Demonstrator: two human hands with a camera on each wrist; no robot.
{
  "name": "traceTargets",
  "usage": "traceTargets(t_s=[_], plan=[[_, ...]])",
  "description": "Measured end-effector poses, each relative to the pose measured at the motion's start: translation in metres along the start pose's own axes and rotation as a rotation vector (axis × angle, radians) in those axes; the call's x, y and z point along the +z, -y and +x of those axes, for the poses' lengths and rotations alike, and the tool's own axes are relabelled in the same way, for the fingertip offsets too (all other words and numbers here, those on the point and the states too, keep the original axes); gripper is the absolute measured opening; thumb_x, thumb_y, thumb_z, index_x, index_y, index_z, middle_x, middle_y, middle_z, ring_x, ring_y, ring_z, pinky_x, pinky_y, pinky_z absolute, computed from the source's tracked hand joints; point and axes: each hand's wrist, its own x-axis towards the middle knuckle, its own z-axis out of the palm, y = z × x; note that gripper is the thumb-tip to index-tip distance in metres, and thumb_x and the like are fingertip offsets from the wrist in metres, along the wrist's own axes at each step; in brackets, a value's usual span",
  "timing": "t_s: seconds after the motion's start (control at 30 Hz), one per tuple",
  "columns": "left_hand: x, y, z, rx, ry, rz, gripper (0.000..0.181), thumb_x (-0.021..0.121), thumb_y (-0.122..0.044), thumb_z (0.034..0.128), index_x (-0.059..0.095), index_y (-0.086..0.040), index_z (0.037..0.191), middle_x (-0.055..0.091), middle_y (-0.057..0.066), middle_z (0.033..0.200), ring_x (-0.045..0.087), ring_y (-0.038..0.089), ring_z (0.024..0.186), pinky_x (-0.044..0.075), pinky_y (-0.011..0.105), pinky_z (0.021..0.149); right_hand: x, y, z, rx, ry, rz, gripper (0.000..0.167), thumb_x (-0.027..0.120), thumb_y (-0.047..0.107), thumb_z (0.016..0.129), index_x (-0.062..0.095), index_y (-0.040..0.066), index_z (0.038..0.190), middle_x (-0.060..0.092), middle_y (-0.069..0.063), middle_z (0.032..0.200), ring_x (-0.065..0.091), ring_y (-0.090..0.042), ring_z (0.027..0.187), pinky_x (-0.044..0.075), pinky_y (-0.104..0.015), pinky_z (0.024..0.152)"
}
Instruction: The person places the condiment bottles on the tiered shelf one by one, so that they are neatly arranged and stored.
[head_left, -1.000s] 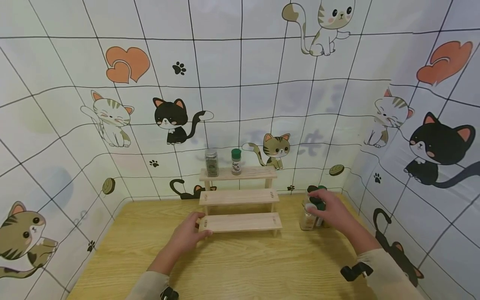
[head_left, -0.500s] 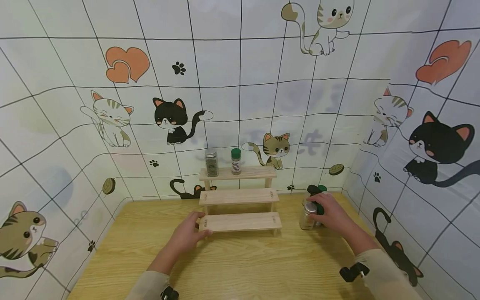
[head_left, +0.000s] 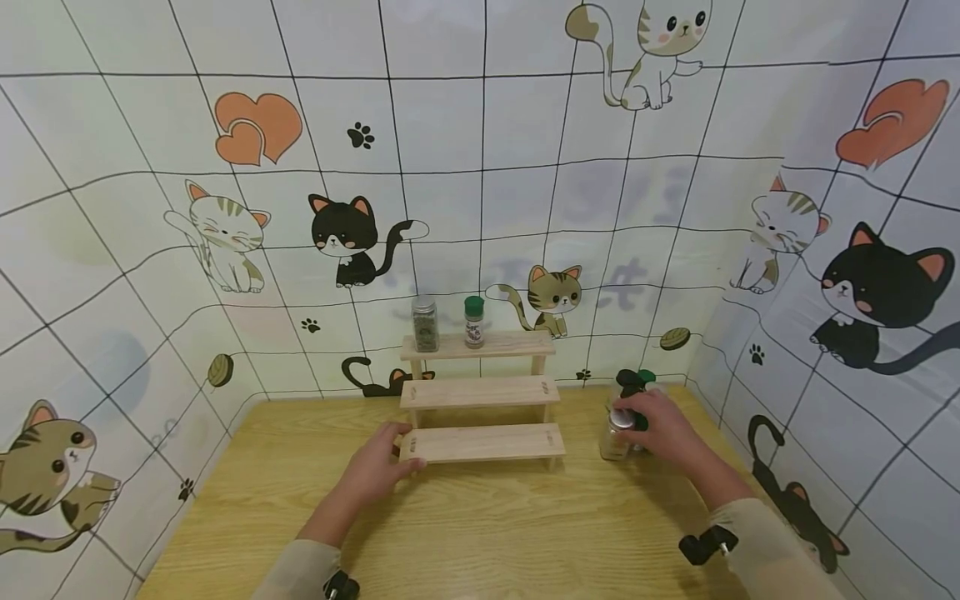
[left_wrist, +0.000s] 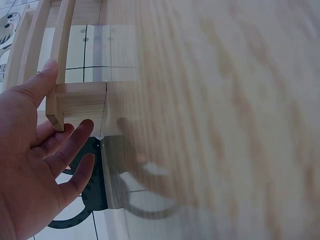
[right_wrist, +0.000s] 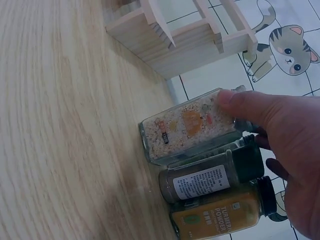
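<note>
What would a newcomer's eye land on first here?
Probably the cartoon cats across the walls, then the stepped wooden rack in front, two jars on its top shelf. The left hand grips the rack's lowest shelf; to the right, the right hand pinches a granule-filled jar beside other jars.

Both arms reach forward from the lower edge of the head view, hands well apart. Left arm [head_left: 328, 518] slants inward, pale sleeve [head_left: 296, 569] ending short of the wrist. Left hand [head_left: 375, 467] in a pinch: left thumb [left_wrist: 42, 82] raised, opposed to the bent left fingers [left_wrist: 75, 145], which fan apart, one partly hidden. Right arm [head_left: 718, 482] likewise slants inward, cuffed at the same height. Right hand [head_left: 663, 425] slightly farther forward, back upward, also pinching: right thumb [right_wrist: 250, 104] nearly straight, other fingers partly hidden
</note>
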Motion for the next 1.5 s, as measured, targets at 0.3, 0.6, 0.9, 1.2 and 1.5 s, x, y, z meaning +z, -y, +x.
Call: traceTargets(t_s=[0.3, 0.6, 0.9, 1.2, 1.5], plan=[[0.003, 0.001, 0.001, 0.0, 0.002, 0.003, 0.071, 0.091, -0.04, 0.0946, 0.061, -0.009, 0.151, 0.064, 0.007, 0.144, 0.07, 0.024, 0.11, 0.058, 0.05, 0.087, -0.001, 0.012, -0.002, 0.02, -0.03, 0.097, 0.047, 0.086, 0.018, 0.1, 0.071, 0.004, 0.143, 0.069, -0.011, 0.13, 0.069, -0.033, 0.114, 0.057, -0.056, 0.091], [0.003, 0.001, 0.001, 0.0, 0.002, 0.011, 0.071, 0.091, -0.041, 0.0943, 0.061, -0.009, 0.151, 0.064, 0.006, 0.143, 0.071, 0.024, 0.11, 0.058, 0.05, 0.086, -0.007, 0.028, 0.011, 0.033, -0.051, 0.266, 0.043, 0.073, 0.023, 0.11, 0.068, 0.006, 0.15, 0.064, -0.011, 0.134, 0.069, -0.032, 0.116, 0.063, -0.043, 0.091], [0.004, 0.001, 0.002, 0.0, 0.001, 0.021, 0.07, 0.091, -0.041, 0.0949, 0.061, -0.01, 0.151, 0.064, 0.006, 0.142, 0.07, 0.024, 0.111, 0.058, 0.049, 0.085, -0.013, 0.041, 0.034, -0.02, -0.128, 0.361, 0.042, 0.072, 0.016, 0.111, 0.067, 0.007, 0.151, 0.065, -0.01, 0.137, 0.067, -0.021, 0.115, 0.06, -0.029, 0.09], [0.004, 0.004, 0.004, 0.01, -0.005, 0.022, 0.071, 0.09, -0.042, 0.0951, 0.06, -0.01, 0.152, 0.064, 0.006, 0.143, 0.07, 0.023, 0.11, 0.058, 0.048, 0.085, -0.021, 0.063, 0.063, -0.05, -0.14, 0.432, 0.043, 0.075, 0.015, 0.109, 0.068, 0.011, 0.151, 0.064, -0.008, 0.137, 0.064, -0.019, 0.12, 0.057, -0.038, 0.099], [0.002, 0.001, 0.001, -0.002, 0.0, 0.01, 0.071, 0.091, -0.04, 0.0947, 0.061, -0.01, 0.151, 0.064, 0.006, 0.143, 0.07, 0.024, 0.111, 0.058, 0.049, 0.086, -0.026, 0.083, 0.107, -0.086, -0.153, 0.454, 0.04, 0.075, 0.013, 0.109, 0.07, 0.009, 0.148, 0.064, -0.009, 0.137, 0.063, -0.024, 0.122, 0.056, -0.039, 0.1]])
